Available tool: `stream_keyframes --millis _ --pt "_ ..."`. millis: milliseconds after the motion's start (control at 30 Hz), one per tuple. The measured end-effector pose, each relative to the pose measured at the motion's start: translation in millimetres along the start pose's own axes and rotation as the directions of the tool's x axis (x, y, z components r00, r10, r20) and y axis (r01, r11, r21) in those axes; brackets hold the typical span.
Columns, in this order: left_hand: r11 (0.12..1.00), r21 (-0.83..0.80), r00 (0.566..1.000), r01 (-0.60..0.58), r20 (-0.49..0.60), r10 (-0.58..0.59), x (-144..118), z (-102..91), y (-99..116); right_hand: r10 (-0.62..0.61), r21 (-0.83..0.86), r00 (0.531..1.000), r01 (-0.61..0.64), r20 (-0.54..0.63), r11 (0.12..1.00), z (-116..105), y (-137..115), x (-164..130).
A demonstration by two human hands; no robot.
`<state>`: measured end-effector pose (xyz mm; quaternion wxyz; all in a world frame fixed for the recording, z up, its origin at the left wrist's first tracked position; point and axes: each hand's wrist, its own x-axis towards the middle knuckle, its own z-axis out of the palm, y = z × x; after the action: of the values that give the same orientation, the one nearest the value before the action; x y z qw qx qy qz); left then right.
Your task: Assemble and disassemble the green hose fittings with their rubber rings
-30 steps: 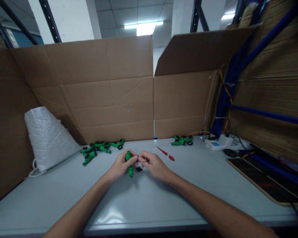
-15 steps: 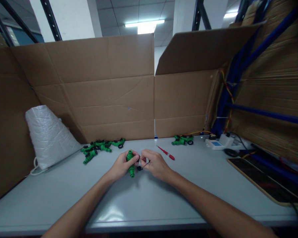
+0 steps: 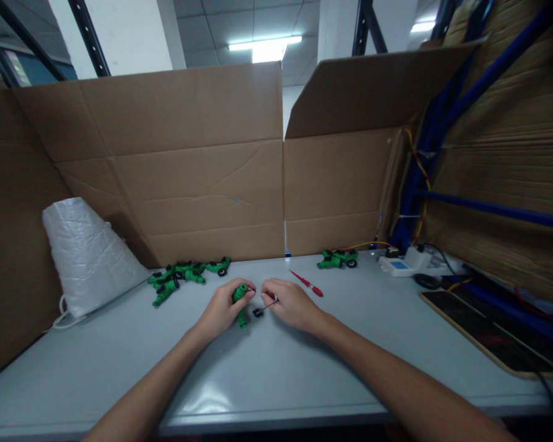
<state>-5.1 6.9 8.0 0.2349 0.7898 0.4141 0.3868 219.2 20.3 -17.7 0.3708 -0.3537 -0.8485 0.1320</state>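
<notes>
- Green plastic hose connector (image 3: 240,301): gripped in the left hand (image 3: 222,311), low over the grey surface (image 3: 276,368); since a second ago it has tipped from upright to slanting, its top end now turned towards the right hand (image 3: 291,303).
- The right hand is closed on a thin dark pin-like tool (image 3: 270,304); half a second ago the tip was already out, and it now points at the small black ring (image 3: 257,312) lying on the surface between the hands.
- Judged from this, work has moved from the connector's mouth to that loose ring.
- Beyond the left hand lies a heap of green connectors (image 3: 184,275); beyond the right, a red screwdriver (image 3: 308,283).
</notes>
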Motion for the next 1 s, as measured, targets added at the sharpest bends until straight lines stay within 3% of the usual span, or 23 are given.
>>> stream_keyframes --millis 200,533,767,1000 --pt "0.997 0.077 0.996 -0.021 0.092 0.013 -2.1 -1.8 -4.0 0.008 -0.005 0.992 -0.007 0.124 1.000 3.1 5.9 -1.5" --pt "0.987 0.159 0.991 -0.027 0.135 0.005 -3.5 -0.2 -8.4 -0.003 -0.034 0.988 0.009 0.155 0.999 10.0 13.7 -3.5" --pt "0.992 0.116 0.999 0.049 -0.009 -0.048 -3.9 3.3 -10.0 0.021 -0.038 0.992 -0.016 0.126 0.999 7.4 8.2 -2.4" --pt "0.978 -0.098 0.964 0.185 -0.175 -0.199 4.0 1.4 -15.1 0.074 0.012 0.997 -0.074 0.025 0.997 8.1 6.5 1.2"
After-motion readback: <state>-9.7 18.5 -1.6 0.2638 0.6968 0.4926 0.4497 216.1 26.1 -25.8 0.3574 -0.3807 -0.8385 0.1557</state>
